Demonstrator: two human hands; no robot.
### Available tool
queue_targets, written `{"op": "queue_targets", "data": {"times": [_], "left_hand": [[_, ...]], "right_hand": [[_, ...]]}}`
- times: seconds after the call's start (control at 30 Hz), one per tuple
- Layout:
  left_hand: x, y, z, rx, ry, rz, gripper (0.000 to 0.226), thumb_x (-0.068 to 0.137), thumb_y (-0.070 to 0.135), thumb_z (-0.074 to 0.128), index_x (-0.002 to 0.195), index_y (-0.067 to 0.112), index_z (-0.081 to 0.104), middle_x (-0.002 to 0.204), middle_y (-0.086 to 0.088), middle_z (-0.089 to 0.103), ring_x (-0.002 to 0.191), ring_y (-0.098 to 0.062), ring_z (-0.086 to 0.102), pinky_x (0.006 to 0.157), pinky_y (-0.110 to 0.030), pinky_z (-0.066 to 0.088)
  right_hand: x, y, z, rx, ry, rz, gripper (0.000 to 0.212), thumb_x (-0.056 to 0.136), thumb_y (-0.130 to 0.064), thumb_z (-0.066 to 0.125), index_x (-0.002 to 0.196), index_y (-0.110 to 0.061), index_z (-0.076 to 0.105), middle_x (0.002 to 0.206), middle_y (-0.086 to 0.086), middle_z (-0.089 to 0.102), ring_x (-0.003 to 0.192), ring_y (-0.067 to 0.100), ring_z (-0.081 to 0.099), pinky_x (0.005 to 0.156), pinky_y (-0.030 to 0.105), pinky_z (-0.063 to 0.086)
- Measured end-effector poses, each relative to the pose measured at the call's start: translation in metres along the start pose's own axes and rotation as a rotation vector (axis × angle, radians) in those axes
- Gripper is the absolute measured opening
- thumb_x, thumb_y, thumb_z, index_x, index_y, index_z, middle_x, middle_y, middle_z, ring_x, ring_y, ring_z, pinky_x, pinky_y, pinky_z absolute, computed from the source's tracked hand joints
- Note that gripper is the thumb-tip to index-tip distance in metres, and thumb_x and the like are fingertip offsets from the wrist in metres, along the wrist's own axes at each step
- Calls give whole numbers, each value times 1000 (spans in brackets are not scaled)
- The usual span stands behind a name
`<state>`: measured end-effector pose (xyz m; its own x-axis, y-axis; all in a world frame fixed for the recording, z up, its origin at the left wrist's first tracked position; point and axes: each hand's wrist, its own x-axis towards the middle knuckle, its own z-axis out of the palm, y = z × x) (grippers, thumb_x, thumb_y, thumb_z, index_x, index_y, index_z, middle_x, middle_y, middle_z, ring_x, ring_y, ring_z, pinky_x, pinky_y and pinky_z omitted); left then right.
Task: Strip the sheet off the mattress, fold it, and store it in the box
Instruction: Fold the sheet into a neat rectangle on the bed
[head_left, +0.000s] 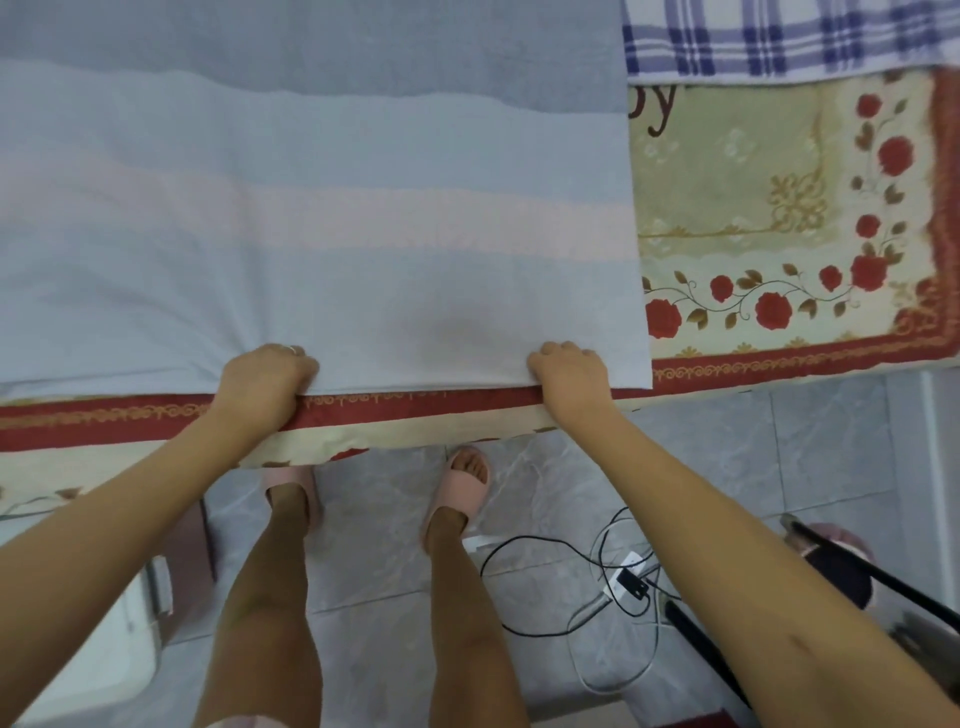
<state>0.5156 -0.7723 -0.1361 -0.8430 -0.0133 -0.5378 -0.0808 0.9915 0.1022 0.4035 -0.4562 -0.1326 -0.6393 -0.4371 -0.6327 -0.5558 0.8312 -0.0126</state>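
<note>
At the lower left corner, beside the person's leg, stands a white hard-sided container (98, 660) with a rounded rim. It may be the box, but it is cut off by the frame and too blurred to be sure. Up at the bed's near edge, the left hand (265, 382) is knuckles-up with its fingers curled down over the hem of the sheet (363, 234), bunching the cloth so that small creases fan out from the grip. The sheet lies flat across the mattress (779, 218), a soft, thin weave in broad pale blue bands with one pink band. Its right edge is straight and its near edge looks layered, so I judge that stripping is done and folding is the step in hand. The right hand (569, 374) clutches the same hem near the right corner, fingers tucked over the edge in the same way. The next move probably calls for lifting both hands together and carrying the hem over to the far edge, keeping the corners matched so the limp fabric doesn't skew or slide. To the right of the sheet, the mattress shows a quilted cream cover with red roses and a red border. A blue plaid cloth (779, 36) lies at the far right corner. Below on the tiled floor (727, 457) lie tangled black and white cables (597, 561).
</note>
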Motion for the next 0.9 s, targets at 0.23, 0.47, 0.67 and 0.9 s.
{"op": "queue_targets", "data": {"times": [0.23,0.47,0.67,0.9], "left_hand": [[-14,-17,-14,-493,-99,70,11,84,15,59,80,22,52,81,6,53,74,-17,53,64,-31,43],[-54,-148,-11,-469,656,-480,49,81,21,61,126,7,47,132,-19,41,122,-34,38,96,-41,30],[-93,-295,12,-701,514,-1003,86,78,43,72,146,16,25,155,-17,12,142,-35,10,112,-56,16],[-112,-346,26,-795,571,-735,54,81,20,70,128,14,45,132,-15,40,115,-34,45,90,-48,46]], "right_hand": [[19,-38,-31,-14,-212,229,27,90,-12,46,114,-12,58,118,6,58,110,25,55,83,30,36],[65,-172,-76,406,272,-3,16,90,-13,42,95,-7,56,91,7,58,83,26,55,62,34,39],[115,-314,-122,524,312,-203,32,86,-7,48,118,-8,53,111,10,55,99,26,52,74,37,44],[190,-443,-182,270,423,-424,46,81,2,50,126,-5,52,124,17,50,104,35,50,77,39,43]]}}
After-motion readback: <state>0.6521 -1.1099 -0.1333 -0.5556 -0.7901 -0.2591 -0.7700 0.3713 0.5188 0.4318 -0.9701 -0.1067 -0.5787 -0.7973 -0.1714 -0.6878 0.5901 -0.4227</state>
